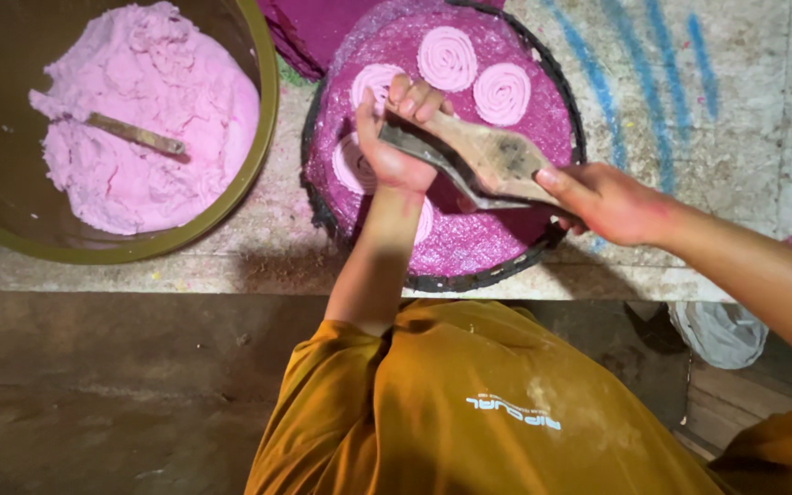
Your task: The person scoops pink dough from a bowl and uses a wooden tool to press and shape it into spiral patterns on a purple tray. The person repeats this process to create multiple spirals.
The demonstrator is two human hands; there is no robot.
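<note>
My left hand (394, 137) grips the far end of a wooden press tool (492, 158) with a dark metal strip, held over a round black-rimmed tray (469, 275). My right hand (605, 200) holds the tool's near end at the tray's right side. The tray is lined with a glittery magenta sheet (469, 243). Pink dough spirals lie on it: two whole ones at the top (447, 57) (502, 92), others partly hidden under my left hand and wrist. My orange shirt (469, 412) fills the bottom of the view.
A large olive-green bowl (263, 137) at the left holds a mound of pink dough (148, 128) with a wooden stick (135, 134) lying in it. Magenta sheets (309, 32) are stacked behind the tray. Both stand on a worn stone slab (717, 119) with blue streaks. A grey bag (721, 332) lies below its edge.
</note>
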